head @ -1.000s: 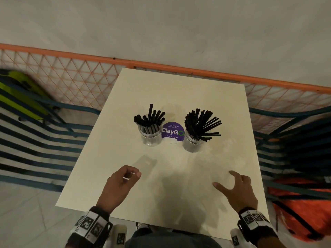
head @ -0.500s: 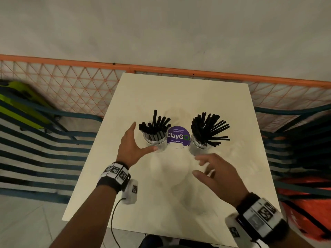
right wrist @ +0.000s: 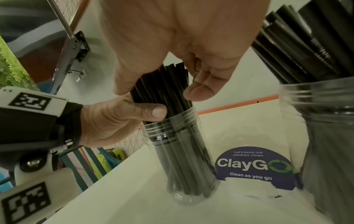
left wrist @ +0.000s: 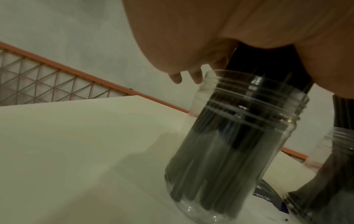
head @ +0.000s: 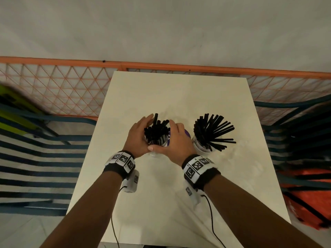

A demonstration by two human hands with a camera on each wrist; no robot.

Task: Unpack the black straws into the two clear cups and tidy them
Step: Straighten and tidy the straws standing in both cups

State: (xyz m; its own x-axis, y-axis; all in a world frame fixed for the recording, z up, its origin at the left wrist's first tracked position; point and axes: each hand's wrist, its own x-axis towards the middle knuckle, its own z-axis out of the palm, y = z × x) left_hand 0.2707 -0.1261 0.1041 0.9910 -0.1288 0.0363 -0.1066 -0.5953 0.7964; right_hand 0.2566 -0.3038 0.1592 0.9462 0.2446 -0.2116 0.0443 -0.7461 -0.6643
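Two clear cups stand mid-table, both filled with black straws. My left hand [head: 141, 135] and right hand [head: 174, 138] wrap around the straw bunch [head: 157, 131] that sticks out of the left cup [right wrist: 182, 151], one hand on each side. In the right wrist view my left thumb [right wrist: 153, 112] presses the straws [right wrist: 162, 84] just above the rim, and my right hand's fingers [right wrist: 203, 89] curve round them. Only the base of this cup [head: 154, 154] shows in the head view. The right cup [head: 200, 146] stands untouched, its straws [head: 213, 133] fanned out loosely.
A purple ClayGo sticker [right wrist: 252, 165] lies on the cream table [head: 179, 203] between the cups. An orange mesh fence [head: 71, 86] runs behind the table. Teal slatted chairs [head: 35, 158] flank it, and an orange object [head: 313, 194] sits at the right.
Both hands have moved from the table's near edge up to the left cup and closed round its straws. The straws now stand in a tighter bunch.
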